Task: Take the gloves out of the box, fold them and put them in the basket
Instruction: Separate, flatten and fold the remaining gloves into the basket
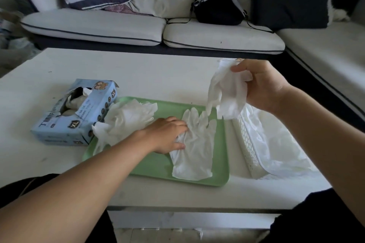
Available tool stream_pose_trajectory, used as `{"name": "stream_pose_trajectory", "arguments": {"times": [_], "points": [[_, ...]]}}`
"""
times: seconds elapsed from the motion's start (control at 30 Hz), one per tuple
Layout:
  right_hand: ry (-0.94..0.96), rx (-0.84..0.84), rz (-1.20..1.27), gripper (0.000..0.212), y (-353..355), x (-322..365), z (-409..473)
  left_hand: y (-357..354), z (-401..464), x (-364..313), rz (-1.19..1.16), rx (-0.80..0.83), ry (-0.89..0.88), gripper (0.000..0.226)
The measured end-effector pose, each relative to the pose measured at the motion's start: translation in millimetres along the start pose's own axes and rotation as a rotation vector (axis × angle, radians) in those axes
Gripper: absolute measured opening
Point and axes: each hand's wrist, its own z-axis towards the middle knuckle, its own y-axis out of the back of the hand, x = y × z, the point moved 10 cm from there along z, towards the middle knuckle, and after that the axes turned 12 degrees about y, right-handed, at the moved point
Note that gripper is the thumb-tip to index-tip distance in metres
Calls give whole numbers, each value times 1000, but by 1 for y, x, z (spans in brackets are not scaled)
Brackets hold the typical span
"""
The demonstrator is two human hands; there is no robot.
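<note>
Midway, I judge: right hand (pixel 262 85) grips a crumpled glove (pixel 227 92) above the basket (pixel 248 144); left hand (pixel 167 134) pinches a flat glove (pixel 195 152); unfolded pile (pixel 126 120) at nine o'clock.

The pale blue glove box (pixel 76 113) bore "XL" in dark badges on its front, top and end, while its other print was too small to read.
</note>
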Motion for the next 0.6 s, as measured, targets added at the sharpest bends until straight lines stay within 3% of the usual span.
{"name": "stream_pose_trajectory", "arguments": {"times": [0.13, 0.2, 0.27, 0.37, 0.43, 0.5, 0.6], "points": [[15, -34, 7, 20, 3, 3, 1, 11, 4, 7, 13, -14, 83, 59], [27, -17, -24, 5, 0, 5, 2, 8, 3, 11, 18, 39, 131, 64], [14, 33, -63, 12, -6, 1, 2, 12, 3, 14, -41, 41, 148, 64], [-16, 125, -91, 11, -24, -5, -5, 37, -3, 12, -467, 53, 141, 84], [-32, 165, -85, 8, -32, -9, -8, 64, -18, -9, -969, 215, -43, 92], [-38, 186, -72, 4, -38, -13, -10, 97, -35, -24, -1324, 290, -202, 85], [-73, 227, -74, 16, -48, -20, -11, 117, -34, -4, -1390, 10, -54, 60]]}}
